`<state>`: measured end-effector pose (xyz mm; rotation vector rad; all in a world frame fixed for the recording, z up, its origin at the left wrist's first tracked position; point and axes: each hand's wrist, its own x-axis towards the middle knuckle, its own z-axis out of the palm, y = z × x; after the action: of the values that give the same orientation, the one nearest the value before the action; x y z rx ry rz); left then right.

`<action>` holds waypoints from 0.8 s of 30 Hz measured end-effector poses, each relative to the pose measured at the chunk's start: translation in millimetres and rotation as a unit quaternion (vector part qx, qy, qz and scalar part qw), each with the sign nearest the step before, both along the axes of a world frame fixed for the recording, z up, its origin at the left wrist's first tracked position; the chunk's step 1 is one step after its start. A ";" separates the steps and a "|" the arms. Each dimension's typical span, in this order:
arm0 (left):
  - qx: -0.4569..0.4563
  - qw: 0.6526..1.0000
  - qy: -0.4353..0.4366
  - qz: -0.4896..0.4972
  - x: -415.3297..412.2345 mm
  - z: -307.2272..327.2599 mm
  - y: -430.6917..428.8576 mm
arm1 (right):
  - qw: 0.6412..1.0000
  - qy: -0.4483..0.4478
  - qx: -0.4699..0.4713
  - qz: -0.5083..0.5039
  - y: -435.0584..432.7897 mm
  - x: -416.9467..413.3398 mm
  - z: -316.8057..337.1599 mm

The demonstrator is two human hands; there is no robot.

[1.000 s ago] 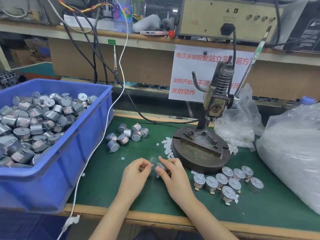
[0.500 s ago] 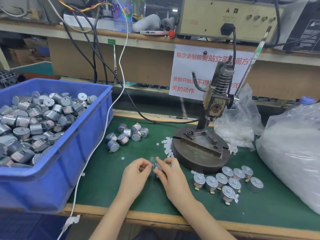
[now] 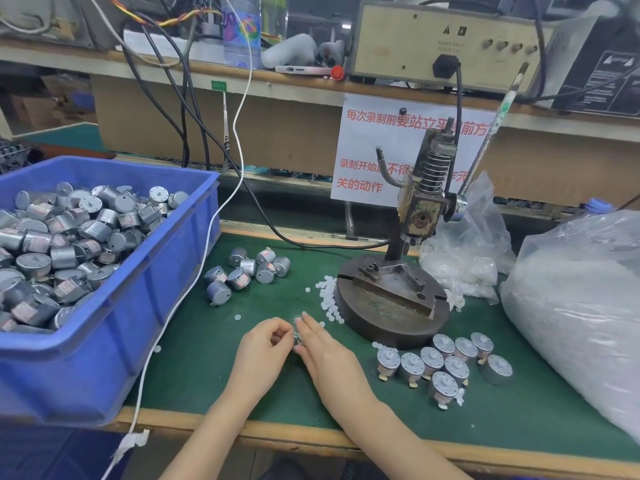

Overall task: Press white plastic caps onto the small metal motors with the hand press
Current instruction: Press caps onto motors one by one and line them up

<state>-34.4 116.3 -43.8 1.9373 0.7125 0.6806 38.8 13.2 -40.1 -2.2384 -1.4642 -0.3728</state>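
Note:
My left hand (image 3: 265, 348) and my right hand (image 3: 327, 353) meet on the green mat in front of the hand press (image 3: 414, 216). A small metal motor (image 3: 297, 336) sits between the fingertips, mostly hidden; my right hand's fingers hold it. My left hand's curled fingers pinch against it, seemingly on a white cap that I cannot see clearly. Loose white caps (image 3: 327, 299) lie by the press's round base (image 3: 391, 313). Several bare motors (image 3: 249, 271) lie to the left. Several motors (image 3: 440, 362) stand in a cluster to the right.
A blue bin (image 3: 114, 317) full of motors fills the left side. The press lever (image 3: 495, 133) slants up to the right. A small plastic bag (image 3: 464, 258) and a big one (image 3: 581, 299) of white parts stand on the right. A white cable (image 3: 180, 306) hangs over the table edge.
My right hand has closed further over the motor, which is now nearly hidden, and the fingertips of both hands have drawn closer together. Everything else is still.

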 end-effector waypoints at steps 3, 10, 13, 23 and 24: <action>0.012 1.000 0.007 0.005 0.6 -0.5 -0.1 | 1.000 -0.020 0.012 -0.007 -0.2 1.3 0.7; -0.012 1.000 -0.009 0.002 -2.9 6.6 -0.8 | 0.999 -0.033 0.001 -0.015 -0.5 -2.4 1.8; -0.004 1.000 -0.007 0.005 -0.4 7.4 -1.9 | 1.000 -0.007 0.014 -0.004 -1.7 0.0 1.0; 0.271 0.958 0.074 -0.053 0.1 -4.1 -16.6 | 0.968 0.192 0.161 0.012 -9.4 2.1 -0.4; 0.266 0.960 0.072 -0.055 0.0 -3.9 -16.8 | 0.965 0.193 0.175 0.010 -10.0 1.6 0.7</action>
<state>-34.5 99.5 -47.7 2.5215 0.5350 0.7165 40.3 3.2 -39.4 -1.8826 -1.1167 -0.1599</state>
